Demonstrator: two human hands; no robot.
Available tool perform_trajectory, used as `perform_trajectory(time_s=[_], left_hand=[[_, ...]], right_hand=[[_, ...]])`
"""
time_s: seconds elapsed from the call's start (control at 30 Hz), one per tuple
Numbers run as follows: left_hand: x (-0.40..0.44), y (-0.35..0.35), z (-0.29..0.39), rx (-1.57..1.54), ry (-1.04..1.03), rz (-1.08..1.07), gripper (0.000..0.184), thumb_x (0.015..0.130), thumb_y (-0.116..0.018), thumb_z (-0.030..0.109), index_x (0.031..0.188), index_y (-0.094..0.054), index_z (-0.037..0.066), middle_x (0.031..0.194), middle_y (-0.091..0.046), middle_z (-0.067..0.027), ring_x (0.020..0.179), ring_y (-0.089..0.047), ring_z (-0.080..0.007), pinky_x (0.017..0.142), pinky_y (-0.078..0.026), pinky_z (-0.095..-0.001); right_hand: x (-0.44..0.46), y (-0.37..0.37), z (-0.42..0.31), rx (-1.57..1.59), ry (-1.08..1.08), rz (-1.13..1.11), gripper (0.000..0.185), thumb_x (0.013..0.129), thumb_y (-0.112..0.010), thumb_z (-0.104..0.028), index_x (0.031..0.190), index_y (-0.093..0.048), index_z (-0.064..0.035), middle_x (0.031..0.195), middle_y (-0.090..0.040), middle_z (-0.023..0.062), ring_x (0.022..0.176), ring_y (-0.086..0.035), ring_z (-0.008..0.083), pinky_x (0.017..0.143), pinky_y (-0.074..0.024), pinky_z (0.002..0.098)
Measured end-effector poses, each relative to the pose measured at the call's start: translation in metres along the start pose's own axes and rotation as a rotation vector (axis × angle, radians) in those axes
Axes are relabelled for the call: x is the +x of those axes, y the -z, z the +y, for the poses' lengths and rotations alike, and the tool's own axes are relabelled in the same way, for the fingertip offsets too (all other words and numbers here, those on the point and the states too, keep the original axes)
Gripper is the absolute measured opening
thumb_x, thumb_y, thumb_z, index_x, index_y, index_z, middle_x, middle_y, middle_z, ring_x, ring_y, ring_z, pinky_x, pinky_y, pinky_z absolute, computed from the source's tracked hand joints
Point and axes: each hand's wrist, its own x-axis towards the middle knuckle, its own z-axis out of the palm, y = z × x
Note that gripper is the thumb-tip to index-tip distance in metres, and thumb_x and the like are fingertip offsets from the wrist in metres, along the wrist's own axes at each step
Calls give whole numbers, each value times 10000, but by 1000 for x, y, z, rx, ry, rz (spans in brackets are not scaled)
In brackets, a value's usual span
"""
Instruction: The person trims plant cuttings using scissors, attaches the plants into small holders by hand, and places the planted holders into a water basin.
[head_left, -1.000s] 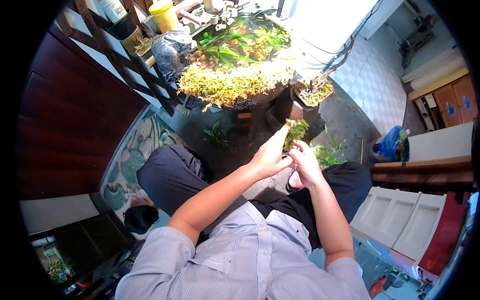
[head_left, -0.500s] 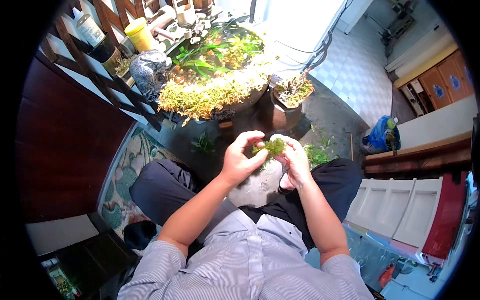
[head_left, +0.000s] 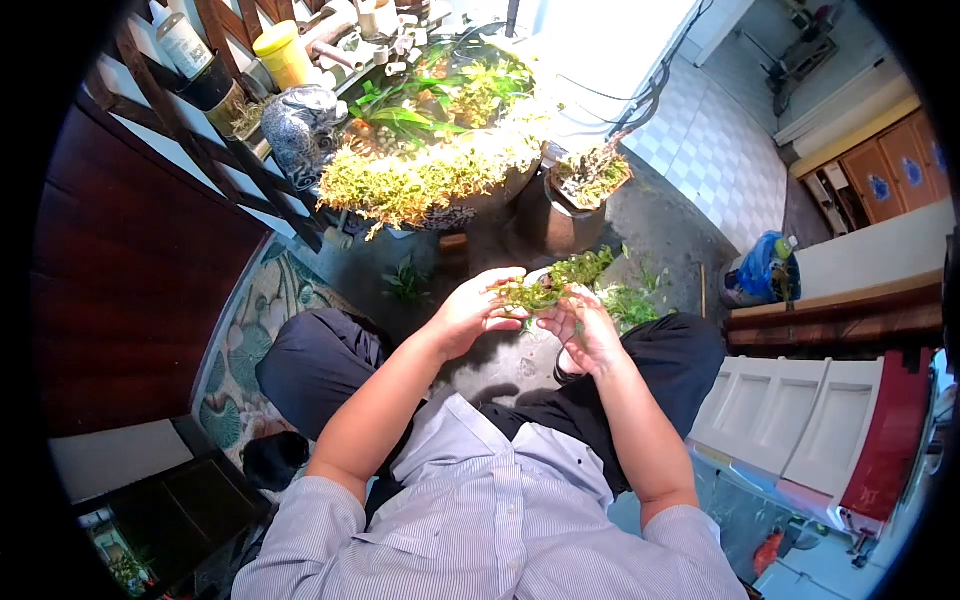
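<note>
A stringy green water plant (head_left: 536,293) stretches between my two hands in front of my lap. My left hand (head_left: 474,314) is closed on its left end, thumb and fingers bent round the strands. My right hand (head_left: 586,330) pinches the plant on the other side, and a leafy length (head_left: 584,266) sticks up beyond those fingers. Below the right hand's outer side, a loose heap of green cuttings (head_left: 630,306) lies on the grey floor. Another small dark-green clump (head_left: 405,281) lies on the floor to the left of my left hand.
Ahead stands a planted water basin (head_left: 430,185) with moss over its rim. Beside it are a brown pot (head_left: 560,225), a grey stone figure (head_left: 300,135) and a yellow tub (head_left: 284,56). A bin with a blue bag (head_left: 765,265) stands at the right.
The compact green tuft between my hands is now drawn out into a longer strand reaching up and right. My left hand has shifted slightly left and its fingers have straightened somewhat.
</note>
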Motion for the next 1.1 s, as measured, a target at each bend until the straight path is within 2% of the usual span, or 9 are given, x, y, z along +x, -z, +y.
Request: perform_trajectory(time_s=[0.23,0.43,0.57,0.7,0.8,0.87,1.0,1.07,1.1], left_hand=[[13,13,-2,-126,110,-160,485,969,-404,407,1324,-446,80,1191,-589,-108,979,-625,-240,845,-524,-418],[13,18,2,-397,263,-242,797,888,-225,689,1351,-427,72,1242,-558,-154,1028,-599,-317,893,-468,-506],[7,19,-6,-593,132,-305,877,823,-288,759,1395,-356,98,1293,-508,-179,1121,-534,-369,968,-402,-543],[2,11,-28,-412,94,-154,792,782,-684,472,1382,-320,105,1239,-521,-132,1137,-526,-329,969,-422,-483],[9,-2,-38,-214,69,-123,615,840,-663,265,1349,-366,87,1197,-552,-101,979,-612,-201,843,-501,-340],[14,-10,-36,-216,74,-75,551,849,-651,228,1317,-404,74,1188,-562,-99,948,-617,-182,826,-502,-326],[24,-5,-41,-124,53,-24,408,866,-626,172,1229,-493,41,1153,-588,-76,866,-627,-143,785,-505,-303],[20,-7,-34,-155,55,-43,406,848,-642,144,1214,-509,28,1132,-600,-69,897,-620,-151,795,-501,-297],[20,-5,-35,-177,-14,-30,397,837,-653,115,1203,-522,35,1113,-606,-59,915,-611,-149,801,-493,-289]], right_hand=[[4,-1,3,-275,-93,117,353,879,-589,-141,1194,-481,-26,952,-593,75,727,-616,186,663,-521,323],[2,-4,-2,-376,-117,73,433,868,-577,-169,1234,-447,23,934,-593,59,705,-580,134,633,-482,283],[-1,-8,-3,-260,-107,186,363,882,-586,-156,1198,-462,-25,905,-582,46,699,-591,136,622,-502,286],[5,4,0,-139,-86,240,321,898,-580,-182,1153,-456,-32,928,-594,48,716,-598,130,607,-504,285],[8,14,8,-76,-63,140,319,894,-600,-183,1136,-451,-37,931,-592,47,702,-602,131,586,-500,271],[8,6,9,-76,-59,77,336,885,-619,-178,1144,-451,-44,937,-590,43,688,-600,122,584,-497,253],[5,4,12,-346,-57,181,329,876,-626,-177,1140,-491,-34,948,-593,27,702,-583,94,599,-492,234],[2,-2,6,-600,-58,167,298,872,-610,-139,1140,-513,-51,951,-595,33,670,-573,89,587,-494,252],[2,-6,1,-863,-57,158,335,844,-617,-73,1166,-525,-66,982,-582,27,762,-573,98,663,-489,237]])
